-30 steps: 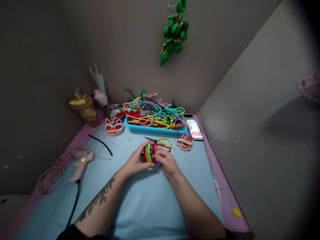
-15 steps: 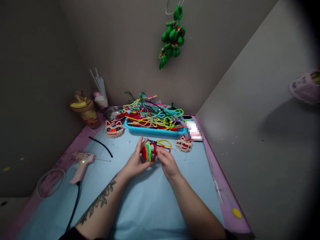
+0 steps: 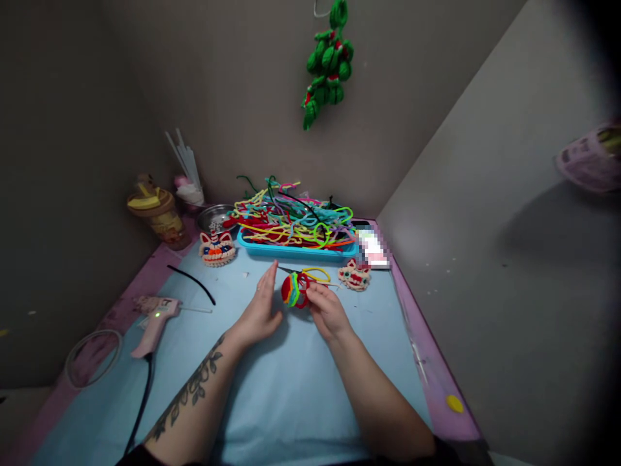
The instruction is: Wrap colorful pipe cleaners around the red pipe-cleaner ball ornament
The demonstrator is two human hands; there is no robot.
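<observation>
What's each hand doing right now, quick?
Left hand: open, apparently holding nothing, beside the striped red piece.
Right hand: closed, pinching the striped red piece's edge.

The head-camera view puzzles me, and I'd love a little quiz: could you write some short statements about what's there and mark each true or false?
1. The right hand holds the striped red piece. True.
2. The left hand is closed in a fist. False: it is open, beside the striped red piece.
3. The glue gun lies to the left of the left hand, with a green light showing. True.
4. The tray under the colourful strands is pink. False: it is blue.
5. The green decoration lies inside the tray. False: it hangs up high, above the tray.
</observation>
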